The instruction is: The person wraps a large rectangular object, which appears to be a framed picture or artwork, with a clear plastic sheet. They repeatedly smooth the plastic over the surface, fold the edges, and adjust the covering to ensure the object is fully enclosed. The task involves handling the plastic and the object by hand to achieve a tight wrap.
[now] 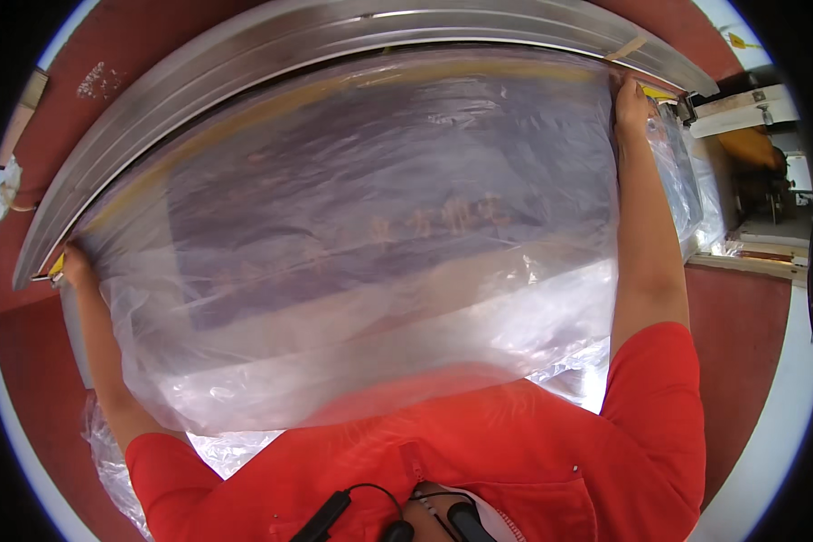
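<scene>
Stretching across nearly the whole view, a clear plastic sheet (361, 226) lies over a dark flat panel (334, 208) whose shape shows dimly through the film. The left hand (74, 266) clutches the sheet's far left corner and the right hand (630, 101) clutches its far right corner, both arms spread wide apart. Just beyond the sheet's far edge runs a long grey metal rail (334, 36), bent by the lens. Red floor (741, 334) surrounds the work. More crumpled plastic (108, 452) hangs at the near left, and a white machine (754, 117) stands at the far right.
</scene>
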`<state>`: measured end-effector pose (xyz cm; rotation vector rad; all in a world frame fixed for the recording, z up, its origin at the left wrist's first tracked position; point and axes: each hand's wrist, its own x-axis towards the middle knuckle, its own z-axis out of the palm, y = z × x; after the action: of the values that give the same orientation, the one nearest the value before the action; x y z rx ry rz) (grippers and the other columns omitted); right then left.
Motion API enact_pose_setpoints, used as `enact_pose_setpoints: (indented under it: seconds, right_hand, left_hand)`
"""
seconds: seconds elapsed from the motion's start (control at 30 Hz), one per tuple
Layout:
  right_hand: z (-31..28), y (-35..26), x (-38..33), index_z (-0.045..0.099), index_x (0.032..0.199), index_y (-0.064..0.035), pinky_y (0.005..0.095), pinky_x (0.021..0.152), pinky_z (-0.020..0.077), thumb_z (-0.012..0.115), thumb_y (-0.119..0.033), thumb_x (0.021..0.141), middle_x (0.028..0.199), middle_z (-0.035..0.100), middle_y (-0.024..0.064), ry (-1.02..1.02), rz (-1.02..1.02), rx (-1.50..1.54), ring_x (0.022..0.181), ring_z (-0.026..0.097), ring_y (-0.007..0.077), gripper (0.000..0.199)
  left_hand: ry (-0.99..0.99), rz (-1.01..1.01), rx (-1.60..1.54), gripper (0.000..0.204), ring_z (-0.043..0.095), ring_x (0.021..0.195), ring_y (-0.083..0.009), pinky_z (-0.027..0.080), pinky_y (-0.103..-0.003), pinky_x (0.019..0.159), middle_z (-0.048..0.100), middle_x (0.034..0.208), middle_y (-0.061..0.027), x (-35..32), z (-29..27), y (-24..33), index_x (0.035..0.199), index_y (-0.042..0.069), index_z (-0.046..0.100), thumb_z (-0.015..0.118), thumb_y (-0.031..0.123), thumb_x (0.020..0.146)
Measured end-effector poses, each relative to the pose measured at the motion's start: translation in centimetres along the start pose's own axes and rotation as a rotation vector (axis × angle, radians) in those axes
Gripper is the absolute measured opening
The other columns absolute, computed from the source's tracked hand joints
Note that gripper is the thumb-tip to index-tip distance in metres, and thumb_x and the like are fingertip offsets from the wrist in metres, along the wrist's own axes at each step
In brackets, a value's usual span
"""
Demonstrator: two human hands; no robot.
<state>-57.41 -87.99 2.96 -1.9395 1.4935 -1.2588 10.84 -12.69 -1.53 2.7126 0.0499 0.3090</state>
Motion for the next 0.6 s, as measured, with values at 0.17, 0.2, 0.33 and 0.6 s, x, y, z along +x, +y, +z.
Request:
enact_pose_setpoints:
  seconds: [0.17, 0.2, 0.33, 0.6]
  right_hand:
    - [-0.3, -3.5, -2.4, 0.052, 0.097, 0.0059, 0.0319, 0.080, 0.0344, 0.032, -0.034, 0.076, 0.096, 0.054, 0.0204, -0.065, 0.082, -0.043, 0.091, 0.049, 0.0280, 0.049]
    - [-0.2, -3.0, -1.9, 0.052, 0.098, 0.0060, 0.0316, 0.080, 0.0344, 0.033, -0.035, 0.076, 0.096, 0.053, 0.0207, -0.032, 0.052, -0.069, 0.090, 0.049, 0.0282, 0.050]
    - [-0.6, -1.8, -0.9, 0.054, 0.097, 0.0043, 0.0278, 0.076, 0.0350, 0.037, -0.039, 0.075, 0.088, 0.054, 0.0155, -0.155, 0.105, 0.145, 0.081, 0.049, 0.0217, 0.052]
    - [-3.2, -9.6, -5.1, 0.055, 0.094, -0.0030, 0.0188, 0.063, 0.0343, 0.056, -0.045, 0.071, 0.077, 0.052, 0.0002, -0.602, 0.074, -0.129, 0.068, 0.045, 0.0082, 0.048]
  left_hand:
    - [0.024, 0.009, 0.115, 0.052, 0.047, 0.082, -0.0263, 0.035, -0.032, 0.071, 0.051, 0.089, -0.0143, 0.4, -0.2, -1.2, 0.096, -0.002, 0.051, 0.027, 0.042, 0.082]
    - [0.000, -0.010, 0.055, 0.049, 0.047, 0.078, -0.0246, 0.035, -0.031, 0.067, 0.050, 0.085, -0.0128, 0.3, -0.2, -1.1, 0.093, -0.001, 0.051, 0.029, 0.041, 0.082]
    - [-0.134, -0.173, -0.398, 0.039, 0.045, 0.059, -0.0182, 0.035, -0.028, 0.052, 0.048, 0.067, -0.0072, -0.3, -0.4, 0.0, 0.084, 0.003, 0.053, 0.034, 0.037, 0.082]
    - [-0.342, -0.144, -0.959, 0.018, 0.040, 0.046, -0.0087, 0.032, -0.022, 0.041, 0.042, 0.055, 0.0003, 0.5, -5.8, -0.3, 0.075, 0.010, 0.053, 0.047, 0.026, 0.079]
